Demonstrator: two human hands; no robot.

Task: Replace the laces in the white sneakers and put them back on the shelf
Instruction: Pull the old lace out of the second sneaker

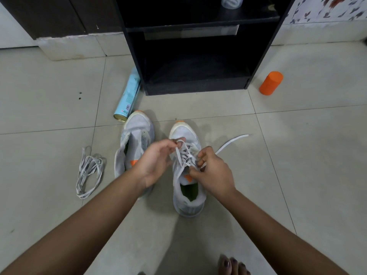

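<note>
mid-lacing the right sneaker (190,204): my left hand (156,157) and right hand (215,173) each pinch its lace (185,155); next i'd thread the tail (234,141) lying toward two o'clock.

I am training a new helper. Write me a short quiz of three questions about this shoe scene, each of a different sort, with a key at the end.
1. True or false: the blue spray can stands upright beside the black shelf.
2. What lies on the floor to the left of the sneaker without laces? A) an orange cap B) a loose bundle of laces C) a brush
3. Fill in: the left hand and the right hand both pinch the ____ of the right sneaker.
Key: 1 false, it lies on its side; 2 B; 3 lace.
</note>
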